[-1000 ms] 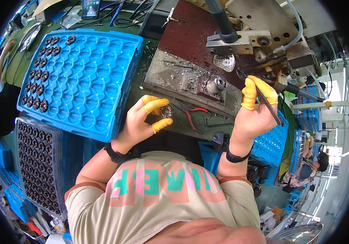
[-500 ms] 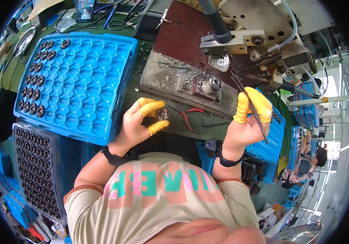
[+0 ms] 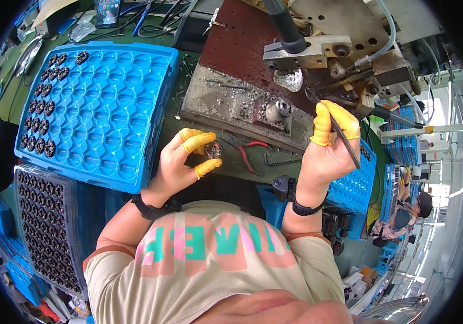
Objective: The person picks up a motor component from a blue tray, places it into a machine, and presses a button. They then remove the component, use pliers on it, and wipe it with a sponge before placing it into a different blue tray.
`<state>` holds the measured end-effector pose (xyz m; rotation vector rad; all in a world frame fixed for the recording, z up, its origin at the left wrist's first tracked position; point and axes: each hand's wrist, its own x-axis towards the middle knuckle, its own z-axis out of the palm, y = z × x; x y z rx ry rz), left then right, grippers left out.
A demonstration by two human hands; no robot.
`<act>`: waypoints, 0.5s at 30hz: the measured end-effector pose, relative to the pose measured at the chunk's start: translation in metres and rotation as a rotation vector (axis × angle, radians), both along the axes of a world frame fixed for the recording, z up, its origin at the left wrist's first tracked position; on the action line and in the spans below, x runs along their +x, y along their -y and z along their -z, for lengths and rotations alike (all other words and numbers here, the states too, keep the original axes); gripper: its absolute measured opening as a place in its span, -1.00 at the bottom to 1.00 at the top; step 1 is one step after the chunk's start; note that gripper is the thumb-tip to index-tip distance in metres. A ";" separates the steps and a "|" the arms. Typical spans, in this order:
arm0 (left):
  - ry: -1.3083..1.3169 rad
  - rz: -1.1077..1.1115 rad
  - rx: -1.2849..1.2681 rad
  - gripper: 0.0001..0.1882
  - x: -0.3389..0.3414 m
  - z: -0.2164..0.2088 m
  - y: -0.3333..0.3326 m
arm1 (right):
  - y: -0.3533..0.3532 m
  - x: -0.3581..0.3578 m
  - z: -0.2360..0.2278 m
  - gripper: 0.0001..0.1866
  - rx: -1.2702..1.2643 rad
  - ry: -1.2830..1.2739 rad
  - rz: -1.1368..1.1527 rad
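Note:
Between the yellow-covered fingertips of my left hand (image 3: 175,162) is a small round motor stator (image 3: 213,150), dark with copper-coloured windings. My right hand (image 3: 329,151), also in yellow finger covers, grips dark tweezers (image 3: 345,141) in a pinch. They slant up and left, their tips close to the dark parts of a machine (image 3: 345,54) at the upper right. A short metal post (image 3: 278,109) rises from the dirty metal base plate (image 3: 202,105) beyond my hands, apart from both. Metal scraps are scattered over the plate.
To the left, a blue tray (image 3: 129,124) has stators in its left columns; below it a second tray (image 3: 48,227) is full of them. Red-handled pliers (image 3: 246,156) and a hex key (image 3: 280,161) lie near the plate. Another blue tray (image 3: 350,186) stands right; a person (image 3: 401,218) is farther off.
My right hand has risen a little with the tweezers, bringing their tips nearer the machine parts. My left hand keeps the stator in nearly the same place.

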<state>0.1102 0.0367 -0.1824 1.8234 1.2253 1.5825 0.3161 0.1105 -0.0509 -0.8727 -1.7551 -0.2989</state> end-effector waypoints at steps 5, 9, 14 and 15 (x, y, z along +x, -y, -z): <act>0.006 -0.004 -0.006 -0.48 0.001 0.000 0.000 | 0.000 -0.005 -0.004 -0.86 0.009 0.045 0.027; -0.007 -0.011 -0.012 -0.49 0.001 0.000 0.000 | -0.001 -0.009 -0.005 -0.85 -0.010 0.028 0.026; -0.008 -0.024 -0.011 -0.50 0.002 0.000 0.001 | -0.005 0.000 0.001 -0.84 -0.041 -0.044 -0.080; -0.008 -0.023 -0.004 -0.50 0.002 0.001 0.000 | -0.005 0.002 0.002 -0.83 -0.056 -0.078 -0.120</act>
